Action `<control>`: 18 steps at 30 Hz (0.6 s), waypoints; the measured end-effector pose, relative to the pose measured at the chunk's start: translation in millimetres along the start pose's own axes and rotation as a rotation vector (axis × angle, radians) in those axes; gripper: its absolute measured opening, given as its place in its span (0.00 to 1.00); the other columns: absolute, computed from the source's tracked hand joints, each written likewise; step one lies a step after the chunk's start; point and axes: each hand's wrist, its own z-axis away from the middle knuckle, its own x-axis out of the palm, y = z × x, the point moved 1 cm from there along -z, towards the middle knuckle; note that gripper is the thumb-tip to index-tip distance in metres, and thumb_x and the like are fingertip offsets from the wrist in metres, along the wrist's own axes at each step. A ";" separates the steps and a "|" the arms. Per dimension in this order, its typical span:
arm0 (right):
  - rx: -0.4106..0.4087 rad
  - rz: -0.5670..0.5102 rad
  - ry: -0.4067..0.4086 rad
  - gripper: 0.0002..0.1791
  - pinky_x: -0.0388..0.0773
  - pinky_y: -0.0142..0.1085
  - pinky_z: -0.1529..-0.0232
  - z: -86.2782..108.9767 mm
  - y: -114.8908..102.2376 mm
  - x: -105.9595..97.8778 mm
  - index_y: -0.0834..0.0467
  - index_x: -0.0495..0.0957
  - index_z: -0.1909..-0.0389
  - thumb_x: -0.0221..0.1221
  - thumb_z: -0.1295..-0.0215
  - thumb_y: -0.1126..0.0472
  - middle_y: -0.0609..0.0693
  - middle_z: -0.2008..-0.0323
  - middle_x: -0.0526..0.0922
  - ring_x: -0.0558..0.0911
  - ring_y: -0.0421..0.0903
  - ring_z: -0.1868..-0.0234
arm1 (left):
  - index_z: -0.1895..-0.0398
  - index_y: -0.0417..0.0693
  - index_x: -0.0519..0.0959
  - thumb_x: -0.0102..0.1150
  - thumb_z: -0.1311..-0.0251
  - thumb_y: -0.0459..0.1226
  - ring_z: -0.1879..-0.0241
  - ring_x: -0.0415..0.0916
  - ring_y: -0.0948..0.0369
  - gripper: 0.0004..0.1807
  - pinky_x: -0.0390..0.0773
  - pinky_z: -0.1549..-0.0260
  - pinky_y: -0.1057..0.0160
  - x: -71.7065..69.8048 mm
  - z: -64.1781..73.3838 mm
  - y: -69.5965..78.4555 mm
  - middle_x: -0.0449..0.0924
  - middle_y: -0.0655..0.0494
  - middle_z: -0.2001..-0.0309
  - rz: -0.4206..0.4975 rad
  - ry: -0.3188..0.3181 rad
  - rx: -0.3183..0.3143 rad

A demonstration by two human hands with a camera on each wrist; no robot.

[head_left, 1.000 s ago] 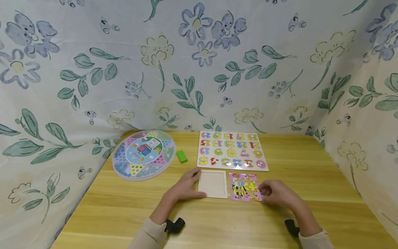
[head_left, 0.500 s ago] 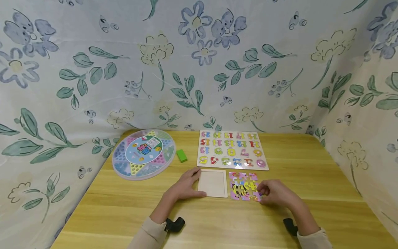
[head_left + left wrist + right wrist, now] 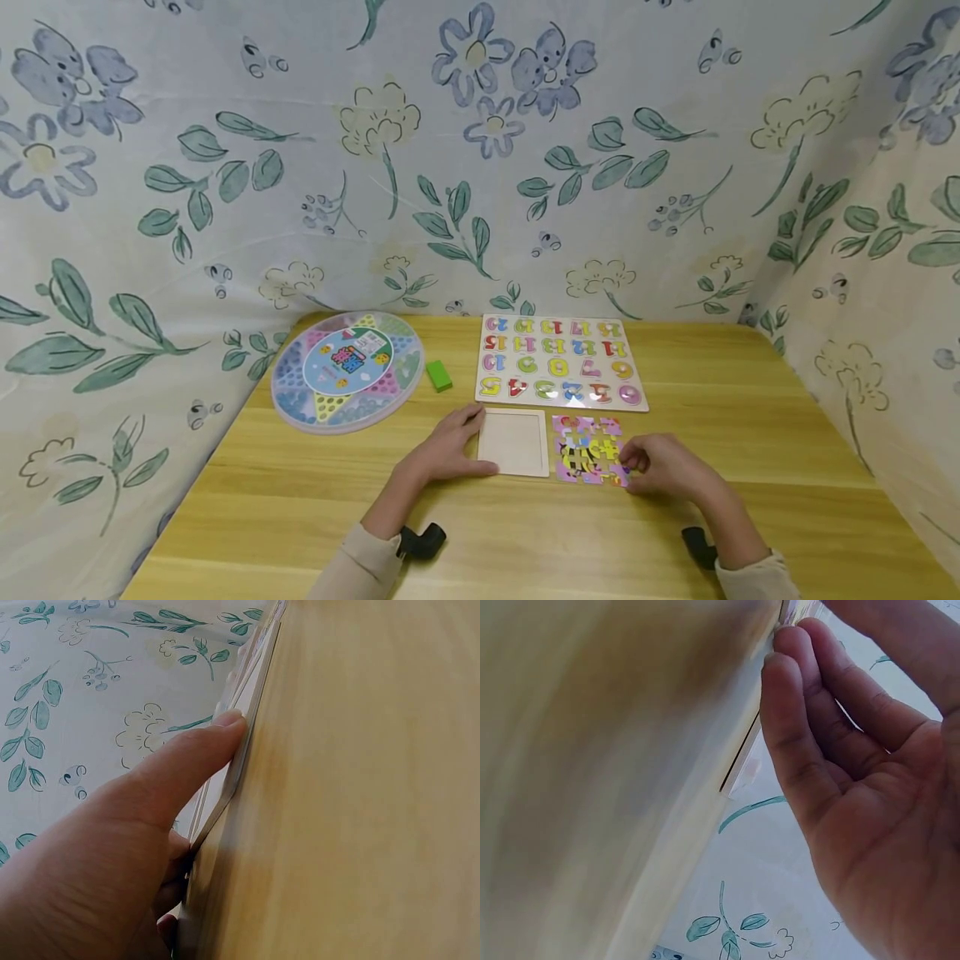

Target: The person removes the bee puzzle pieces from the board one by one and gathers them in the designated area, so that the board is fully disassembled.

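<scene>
A square wooden puzzle tray (image 3: 513, 443) lies flat with its bare inside up. My left hand (image 3: 448, 446) holds it at the left, fingers near its top left corner and thumb along the lower edge. Just right of the tray lies a pink and yellow jigsaw puzzle (image 3: 587, 450), its pieces fitted loosely with gaps between them. At its lower right corner my right hand (image 3: 666, 467) pinches a puzzle piece, mostly hidden by the curled fingers. In the right wrist view the fingertips (image 3: 782, 675) reach the tabletop beside the puzzle; the piece itself is barely visible there.
Behind the tray lies a number board (image 3: 558, 364) with colourful numerals. A round board game (image 3: 347, 372) lies at the back left, with a green block (image 3: 438, 376) beside it. The wooden table (image 3: 525, 542) meets a floral cloth (image 3: 480, 167) at the back and sides.
My right hand has shifted slightly left, and the lower right puzzle piece has moved in closer to the others. The left hand and the tray have stayed put.
</scene>
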 end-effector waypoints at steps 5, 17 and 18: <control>0.001 0.002 0.000 0.16 0.74 0.30 0.68 -0.2 0.1 -1.3 0.60 0.80 0.64 0.74 0.56 0.66 0.47 0.70 0.79 0.75 0.43 0.67 | 0.23 0.46 0.50 0.60 0.47 0.66 0.22 0.44 0.50 0.57 0.53 0.27 0.47 0.7 -0.1 0.9 0.47 0.52 0.22 0.008 0.001 -0.005; 0.020 -0.008 0.013 0.18 0.75 0.30 0.66 2.9 -1.4 0.2 0.60 0.81 0.62 0.75 0.55 0.62 0.47 0.68 0.80 0.76 0.43 0.65 | 0.24 0.41 0.52 0.61 0.46 0.63 0.24 0.46 0.49 0.56 0.55 0.27 0.48 3.0 1.3 4.6 0.48 0.48 0.23 0.030 0.018 0.009; 0.019 -0.009 0.018 0.19 0.75 0.30 0.66 2.3 -1.6 0.3 0.60 0.81 0.62 0.75 0.55 0.61 0.47 0.68 0.80 0.75 0.43 0.65 | 0.24 0.41 0.52 0.61 0.47 0.63 0.24 0.47 0.50 0.55 0.56 0.27 0.48 3.2 1.4 4.7 0.48 0.48 0.23 0.033 0.020 0.011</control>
